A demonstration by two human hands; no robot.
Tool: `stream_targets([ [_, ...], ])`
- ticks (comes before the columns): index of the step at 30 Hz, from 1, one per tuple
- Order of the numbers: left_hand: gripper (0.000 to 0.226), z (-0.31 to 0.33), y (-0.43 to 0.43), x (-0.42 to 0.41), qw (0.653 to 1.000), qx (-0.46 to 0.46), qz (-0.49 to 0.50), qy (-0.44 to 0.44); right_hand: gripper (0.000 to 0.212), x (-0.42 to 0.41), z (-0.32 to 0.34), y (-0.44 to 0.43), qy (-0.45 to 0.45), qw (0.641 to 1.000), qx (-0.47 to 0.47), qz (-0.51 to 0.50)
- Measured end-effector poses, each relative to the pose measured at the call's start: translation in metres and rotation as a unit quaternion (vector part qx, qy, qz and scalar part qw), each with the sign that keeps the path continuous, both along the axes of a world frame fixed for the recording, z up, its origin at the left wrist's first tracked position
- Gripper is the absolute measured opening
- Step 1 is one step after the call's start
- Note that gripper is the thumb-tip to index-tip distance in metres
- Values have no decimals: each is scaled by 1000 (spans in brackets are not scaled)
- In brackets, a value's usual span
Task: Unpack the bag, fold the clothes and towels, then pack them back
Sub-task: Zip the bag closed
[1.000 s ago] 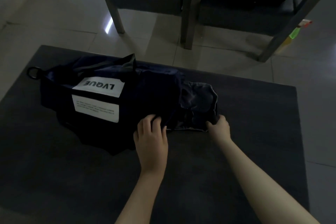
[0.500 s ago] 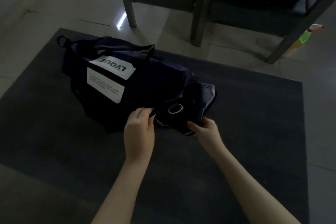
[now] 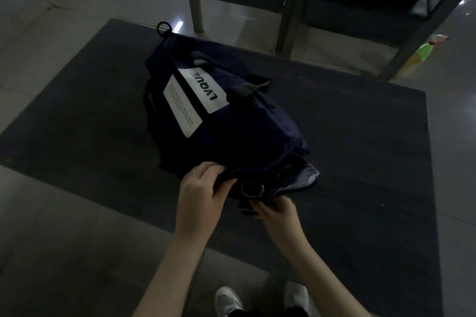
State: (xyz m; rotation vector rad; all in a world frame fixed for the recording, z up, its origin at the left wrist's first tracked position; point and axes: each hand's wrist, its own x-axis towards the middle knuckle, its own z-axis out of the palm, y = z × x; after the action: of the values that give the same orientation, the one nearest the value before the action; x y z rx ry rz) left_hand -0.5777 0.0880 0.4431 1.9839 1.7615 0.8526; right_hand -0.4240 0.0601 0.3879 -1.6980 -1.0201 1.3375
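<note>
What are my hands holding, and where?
Both hold the dark bag at its near end: the left hand pinches the fabric edge, the right hand grips fabric beside the metal ring.

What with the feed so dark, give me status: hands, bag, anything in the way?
Left hand grips near edge of bag; right hand pinches its end by the ring. Bag on mat, cloth showing at its mouth. Nothing lies on it.

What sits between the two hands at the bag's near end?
In the head view, a metal ring on the bag, flanked by the left hand and right hand.
</note>
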Motion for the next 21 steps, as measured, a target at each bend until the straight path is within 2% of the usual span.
stream_targets([
  [5, 37, -15, -16, 12, 999, 16, 26, 10, 34, 5, 4, -10, 28, 998, 47, -31],
  [9, 57, -25, -27, 27, 996, 62, 35, 55, 11, 32, 10, -22, 51, 984, 165, -34],
  [14, 52, -30, -30, 43, 991, 110, 66, 35, 51, 62, -2, -16, 4, 972, 235, -13],
  [17, 51, -34, -30, 44, 991, 104, 80, 8, 47, 68, -10, -5, -26, 959, 281, 6],
  [21, 46, -36, -29, 40, 992, 98, 75, 30, 47, 74, -19, 7, -59, 939, 339, 24],
])
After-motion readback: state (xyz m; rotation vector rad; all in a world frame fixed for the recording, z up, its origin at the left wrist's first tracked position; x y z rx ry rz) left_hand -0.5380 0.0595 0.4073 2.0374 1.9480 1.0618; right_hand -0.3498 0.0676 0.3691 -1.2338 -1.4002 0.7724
